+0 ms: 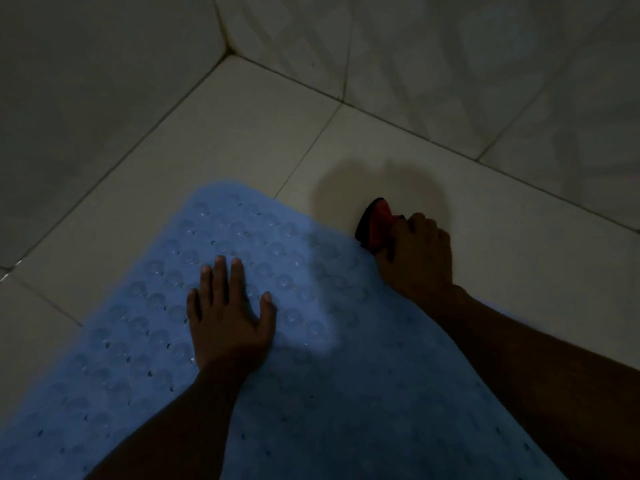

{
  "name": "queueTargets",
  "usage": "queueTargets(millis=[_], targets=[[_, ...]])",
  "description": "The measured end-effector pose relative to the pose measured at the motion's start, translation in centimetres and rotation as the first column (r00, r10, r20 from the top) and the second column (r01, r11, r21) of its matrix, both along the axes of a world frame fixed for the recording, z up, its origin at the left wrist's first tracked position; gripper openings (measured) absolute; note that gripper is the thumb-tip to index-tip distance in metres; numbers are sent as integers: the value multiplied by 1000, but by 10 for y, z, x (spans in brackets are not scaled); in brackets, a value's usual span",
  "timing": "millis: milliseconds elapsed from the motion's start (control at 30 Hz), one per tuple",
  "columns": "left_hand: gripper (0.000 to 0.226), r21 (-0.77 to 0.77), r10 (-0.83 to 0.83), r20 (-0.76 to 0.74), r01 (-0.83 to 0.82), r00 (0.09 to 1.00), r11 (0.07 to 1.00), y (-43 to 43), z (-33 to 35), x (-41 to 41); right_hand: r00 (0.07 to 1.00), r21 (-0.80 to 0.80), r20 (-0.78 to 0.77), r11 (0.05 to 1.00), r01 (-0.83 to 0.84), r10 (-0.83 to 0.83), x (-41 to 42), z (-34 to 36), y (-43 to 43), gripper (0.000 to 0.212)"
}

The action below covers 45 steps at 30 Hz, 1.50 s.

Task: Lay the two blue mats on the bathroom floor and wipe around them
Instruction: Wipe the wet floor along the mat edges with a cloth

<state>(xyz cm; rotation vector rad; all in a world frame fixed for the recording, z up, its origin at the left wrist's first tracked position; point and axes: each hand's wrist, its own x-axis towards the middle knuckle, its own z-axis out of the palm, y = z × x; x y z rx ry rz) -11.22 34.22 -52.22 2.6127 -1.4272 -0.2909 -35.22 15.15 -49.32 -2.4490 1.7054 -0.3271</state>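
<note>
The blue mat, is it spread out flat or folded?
Spread flat. The mat lies open on the tiles, no fold visible, left hand flat on it. Its near end is cut off.

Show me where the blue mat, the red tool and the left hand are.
blue mat (329, 393), head view, bare studded surface near its middle.
red tool (375, 223), head view, its red body.
left hand (227, 317), head view, back of the hand.

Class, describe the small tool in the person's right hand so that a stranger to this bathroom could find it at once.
Start at the big blue mat spread on the pale tiled floor. Follow its far right edge to the right hand, which grips a small tool just off the mat. It is the only red-and-black thing here.
</note>
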Motion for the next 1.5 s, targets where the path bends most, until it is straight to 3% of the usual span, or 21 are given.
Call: queueTargets(millis=[67,167,300,433,567,700,800,1167,1233,1367,1500], targets=[[82,-12,-4,15,4,1000,1000,0,-1,2,992,-27,10,992,-127,127,-3,-4,-6,44],[81,-22,-5,20,6,1000,1000,-1,-2,2,932,69,56,930,-362,359,-13,-24,-6,52],[79,-9,-13,41,14,999,1000,-2,-4,2,937,191,188,925,-328,293,-36,-28,-1,53],[70,46,-78,87,74,993,996,-5,-1,-1,940,206,203,926,-316,276,-73,-25,8,59],[64,-34,-307,128,313,943,949,-15,5,-26,937,226,210,919,-324,279,-91,-27,5,66],[68,-96,-526,91,533,846,841,-23,-5,-147,939,271,232,911,-312,252,-94,-24,5,66],[79,-62,-471,21,472,882,880,-17,-12,-199,940,266,248,916,-301,236,-118,-24,6,60],[84,109,-474,17,470,880,876,-19,-10,-194,978,144,188,983,-116,88,-232,-19,44,56],[84,114,-472,1,469,881,876,-20,-8,-194,982,126,181,988,-87,64,-241,-17,49,63],[83,110,-482,-12,481,876,870,-19,-7,-193,990,333,140,942,-45,-2,-244,-13,46,77],[83,59,-472,-1,472,881,880,-18,-8,-193,989,431,144,898,-90,30,-252,-13,36,84]])
